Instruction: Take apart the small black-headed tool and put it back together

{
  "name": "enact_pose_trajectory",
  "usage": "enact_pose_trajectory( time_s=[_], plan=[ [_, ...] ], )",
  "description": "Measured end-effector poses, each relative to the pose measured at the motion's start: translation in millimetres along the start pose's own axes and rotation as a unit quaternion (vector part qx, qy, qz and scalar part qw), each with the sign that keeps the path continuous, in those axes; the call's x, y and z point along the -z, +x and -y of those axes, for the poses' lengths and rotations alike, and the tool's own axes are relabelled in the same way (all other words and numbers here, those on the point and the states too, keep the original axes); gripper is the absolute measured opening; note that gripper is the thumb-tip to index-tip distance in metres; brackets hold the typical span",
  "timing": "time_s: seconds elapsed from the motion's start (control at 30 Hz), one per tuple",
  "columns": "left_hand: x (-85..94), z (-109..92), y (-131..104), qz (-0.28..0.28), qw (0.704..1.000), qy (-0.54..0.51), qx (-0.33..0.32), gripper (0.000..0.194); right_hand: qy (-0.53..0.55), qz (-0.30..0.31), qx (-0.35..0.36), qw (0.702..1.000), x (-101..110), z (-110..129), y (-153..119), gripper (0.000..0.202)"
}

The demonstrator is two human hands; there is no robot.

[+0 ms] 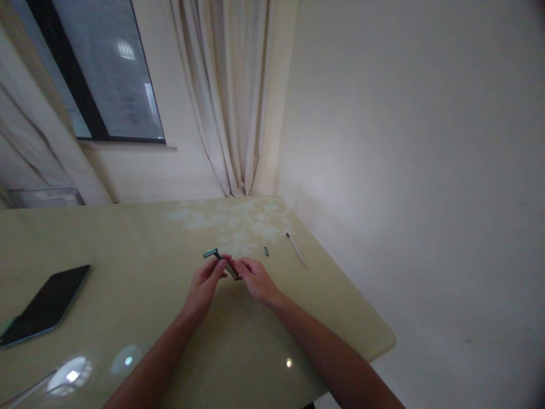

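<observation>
A razor [218, 255] with a dark handle and a green-edged head is held above the table between both hands, its head up and to the left. My left hand [206, 280] is closed on the handle below the head, thumb on top. Around the handle's lower end, my right hand [254, 278] is closed too, its fingertips partly hidden. Beyond the right hand, a small dark and green razor cartridge [266, 251] lies on the table. Further right lies a thin white stick with a dark tip, like a toothbrush [297, 250].
The pale, glossy table [128, 255] has a floral pattern at its far end. A dark tablet [49, 304] lies at the left. A white cable [29, 391] shows at the lower left. The wall [404, 170] borders the table's right side, with a curtain [230, 102] behind.
</observation>
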State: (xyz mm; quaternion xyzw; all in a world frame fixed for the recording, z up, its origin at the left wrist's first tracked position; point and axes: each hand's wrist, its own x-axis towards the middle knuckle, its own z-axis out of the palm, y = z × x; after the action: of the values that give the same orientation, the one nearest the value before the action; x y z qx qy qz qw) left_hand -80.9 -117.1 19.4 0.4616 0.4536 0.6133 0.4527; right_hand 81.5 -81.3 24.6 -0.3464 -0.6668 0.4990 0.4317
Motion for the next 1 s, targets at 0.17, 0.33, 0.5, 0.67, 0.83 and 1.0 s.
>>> enact_pose_trajectory(
  time_s=[0.17, 0.33, 0.5, 0.67, 0.83, 1.0],
  plan=[
    [31.9, -10.8, 27.3, -0.064, 0.994, 0.065, 0.057, 0.076, -0.24, -0.128, 0.04, 0.961, 56.2, -6.2, 16.1, 0.017],
    [44.9, -15.7, 58.7, -0.006, 0.97, 0.211, 0.122, 0.057, -0.388, -0.072, -0.039, 0.918, 91.7, -19.4, 19.7, 0.025],
    [44.2, -15.3, 82.1, 0.005, 0.942, 0.299, 0.152, 0.029, -0.428, -0.051, -0.054, 0.901, 93.3, -24.4, 20.7, 0.039],
    [42.8, -14.2, 94.1, -0.026, 0.907, 0.389, 0.16, 0.015, -0.421, -0.036, -0.062, 0.904, 94.5, -28.3, 30.0, 0.043],
    [44.2, -14.1, 96.0, -0.041, 0.887, 0.431, 0.159, 0.014, -0.4, -0.024, -0.086, 0.912, 98.3, -31.6, 38.8, 0.042],
    [45.7, -15.2, 96.3, -0.048, 0.879, 0.452, 0.144, 0.016, -0.397, -0.021, -0.092, 0.913, 99.0, -30.6, 41.3, 0.037]
  ],
)
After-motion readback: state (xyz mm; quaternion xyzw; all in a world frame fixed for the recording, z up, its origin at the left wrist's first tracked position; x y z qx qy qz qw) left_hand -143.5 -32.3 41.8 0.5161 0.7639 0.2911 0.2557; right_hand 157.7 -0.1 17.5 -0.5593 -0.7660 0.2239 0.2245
